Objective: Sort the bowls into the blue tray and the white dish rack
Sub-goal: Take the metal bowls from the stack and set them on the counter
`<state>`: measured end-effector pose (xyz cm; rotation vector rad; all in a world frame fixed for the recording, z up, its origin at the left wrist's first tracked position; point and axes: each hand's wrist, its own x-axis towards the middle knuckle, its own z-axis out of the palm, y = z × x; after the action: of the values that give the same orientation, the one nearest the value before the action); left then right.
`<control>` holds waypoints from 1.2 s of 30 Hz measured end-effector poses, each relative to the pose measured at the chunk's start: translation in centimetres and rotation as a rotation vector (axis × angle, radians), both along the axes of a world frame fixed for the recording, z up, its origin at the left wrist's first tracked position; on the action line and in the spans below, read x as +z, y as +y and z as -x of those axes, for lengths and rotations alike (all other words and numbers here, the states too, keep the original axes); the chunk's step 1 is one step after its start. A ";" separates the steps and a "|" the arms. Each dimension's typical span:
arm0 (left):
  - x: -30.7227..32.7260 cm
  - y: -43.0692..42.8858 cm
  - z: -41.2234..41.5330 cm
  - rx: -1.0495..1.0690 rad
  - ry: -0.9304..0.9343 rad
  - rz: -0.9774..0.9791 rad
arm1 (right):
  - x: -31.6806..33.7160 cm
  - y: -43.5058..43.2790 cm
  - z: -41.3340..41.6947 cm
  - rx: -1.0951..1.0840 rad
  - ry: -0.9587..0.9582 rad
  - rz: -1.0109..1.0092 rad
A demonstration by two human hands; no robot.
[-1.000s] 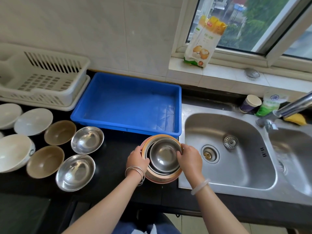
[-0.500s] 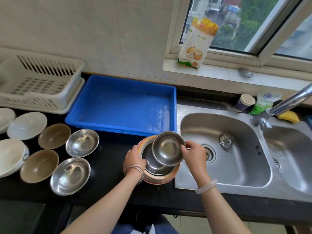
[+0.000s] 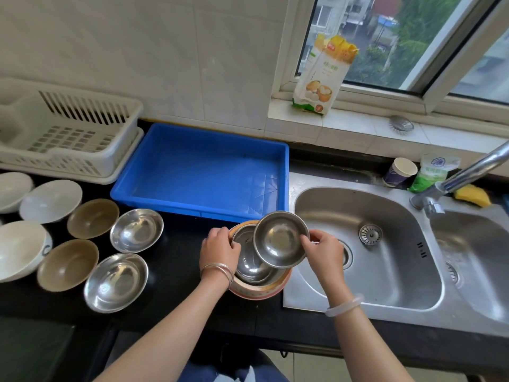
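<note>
My right hand (image 3: 322,250) grips the rim of a small steel bowl (image 3: 279,239), lifted and tilted above a stack of bowls (image 3: 257,282) with an orange-rimmed bowl at the bottom. My left hand (image 3: 219,248) holds the left rim of that stack. The blue tray (image 3: 201,172) lies empty just behind. The white dish rack (image 3: 63,133) stands empty at the far left. On the counter to the left sit two steel bowls (image 3: 136,230), two tan bowls (image 3: 92,217) and three white bowls (image 3: 51,199).
A double steel sink (image 3: 366,249) lies right of the stack, its faucet (image 3: 468,172) reaching in from the right. A paper cup (image 3: 399,172), a green packet and a yellow sponge sit behind it. A flour bag (image 3: 323,75) stands on the windowsill.
My right hand has lifted the top steel bowl out of the stack and up to the right. My left hand stays on the stack's rim.
</note>
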<state>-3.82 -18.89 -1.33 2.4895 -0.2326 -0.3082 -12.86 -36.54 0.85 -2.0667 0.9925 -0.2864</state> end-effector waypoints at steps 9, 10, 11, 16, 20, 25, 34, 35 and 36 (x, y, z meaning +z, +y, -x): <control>1.8 1.3 -0.7 0.153 0.023 0.169 | 2.3 -0.5 -1.0 0.026 -0.111 -0.187; 2.0 1.8 -0.8 0.183 0.018 0.191 | 2.7 -0.4 -1.4 0.045 -0.123 -0.219; 2.3 2.4 -0.8 0.212 0.016 0.213 | 3.1 -0.3 -1.9 0.064 -0.136 -0.249; 2.6 6.3 -0.3 0.365 0.125 0.375 | 4.5 1.4 -5.3 0.198 -0.149 -0.285; 1.5 9.9 0.6 0.524 0.224 0.491 | 3.6 3.8 -8.9 0.301 -0.086 -0.348; -0.4 13.2 1.9 0.698 0.303 0.563 | 0.9 7.5 -13.1 0.447 0.120 -0.266; -3.8 15.1 3.8 0.817 0.412 0.539 | -2.9 11.1 -17.8 0.606 0.401 -0.063; -4.1 15.2 3.8 0.822 0.422 0.532 | -3.2 11.3 -18.0 0.610 0.415 -0.059; -4.3 15.3 3.8 0.825 0.429 0.524 | -3.4 11.5 -18.1 0.615 0.427 -0.058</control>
<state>-7.65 -3.59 -5.64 1.7525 0.7720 -0.3532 5.19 -25.08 -2.59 -2.3081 0.5367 0.5114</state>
